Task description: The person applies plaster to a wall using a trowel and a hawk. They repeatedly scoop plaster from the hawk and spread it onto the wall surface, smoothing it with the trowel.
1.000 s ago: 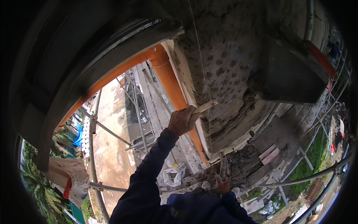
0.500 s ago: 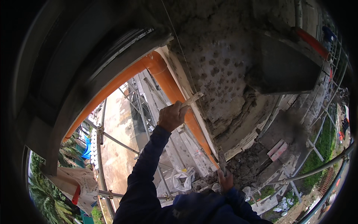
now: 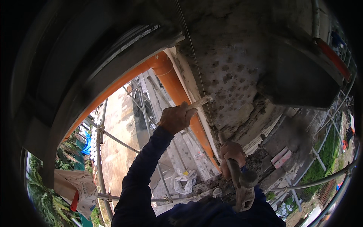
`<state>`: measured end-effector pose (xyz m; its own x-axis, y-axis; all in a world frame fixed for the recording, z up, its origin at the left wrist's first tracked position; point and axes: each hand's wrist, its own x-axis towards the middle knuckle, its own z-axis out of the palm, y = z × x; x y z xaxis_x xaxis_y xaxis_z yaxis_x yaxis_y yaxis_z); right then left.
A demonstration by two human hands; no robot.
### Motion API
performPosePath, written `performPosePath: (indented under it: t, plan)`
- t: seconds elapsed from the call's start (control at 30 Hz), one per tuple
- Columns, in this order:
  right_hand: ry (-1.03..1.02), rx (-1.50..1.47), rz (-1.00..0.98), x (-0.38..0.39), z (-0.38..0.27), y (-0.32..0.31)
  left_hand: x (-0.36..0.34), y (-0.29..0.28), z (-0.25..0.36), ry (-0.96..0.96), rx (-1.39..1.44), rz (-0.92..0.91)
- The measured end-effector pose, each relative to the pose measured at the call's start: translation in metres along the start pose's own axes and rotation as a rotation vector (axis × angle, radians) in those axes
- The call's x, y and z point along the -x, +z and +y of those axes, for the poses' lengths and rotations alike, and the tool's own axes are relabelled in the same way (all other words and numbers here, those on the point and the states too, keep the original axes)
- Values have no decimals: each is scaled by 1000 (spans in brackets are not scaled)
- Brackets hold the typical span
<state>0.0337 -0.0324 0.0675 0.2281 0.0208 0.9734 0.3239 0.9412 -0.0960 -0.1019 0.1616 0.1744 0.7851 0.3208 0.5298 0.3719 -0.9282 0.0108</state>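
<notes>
My left hand (image 3: 177, 118) is closed around a short, pale, flat strip of wood (image 3: 200, 102). The strip's far end reaches the rough wall edge beside a thin taut string (image 3: 203, 85). Lower and to the right, my right hand (image 3: 232, 156) grips a hammer (image 3: 247, 179) by its handle. The round face of the hammer head points up, close to my body and apart from the wall. Rough grey mortar with many dimples covers the wall (image 3: 230, 72) ahead of both hands.
An orange pipe (image 3: 168, 77) bends down along the wall's edge. Scaffold poles (image 3: 101, 140) stand at left and right, above ground far below. A white bag (image 3: 184, 181) lies on the planks. A dark board (image 3: 298, 83) juts out at upper right, near a reddish pipe (image 3: 334, 60).
My right hand has come up and turned, bringing the hammer head into view. My left hand keeps its hold on the wooden strip near the wall edge. The view has shifted slightly.
</notes>
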Motion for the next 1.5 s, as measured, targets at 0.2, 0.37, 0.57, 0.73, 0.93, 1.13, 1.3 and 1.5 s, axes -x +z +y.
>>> performPosePath:
  t: [0.2, 0.37, 0.57, 0.73, 0.93, 1.13, 1.3, 1.5]
  plan:
    - [969, 470, -70, 56, 38, -5, -3, 3, -5, 6, -53, 42]
    - [856, -190, 255, 57, 13, -13, 3, 8, -6, 34, -79, 81]
    - [771, 510, -60, 122, 76, -30, 0, 4, -3, 12, -118, 17]
    - [963, 250, 336, 66, 19, -12, 2, 1, 1, -20, -152, -36]
    - [130, -108, 16, 1, 23, -4, 1, 6, -7, 0, -100, -8]
    - [1099, 312, 63, 58, 35, -7, 1, 15, -18, -21, -55, 26]
    - [304, -137, 135, 17, 15, 11, 2, 15, -13, -26, -24, 2]
    - [1084, 528, 48, 51, 58, -8, -6, 18, -17, -24, -54, 58]
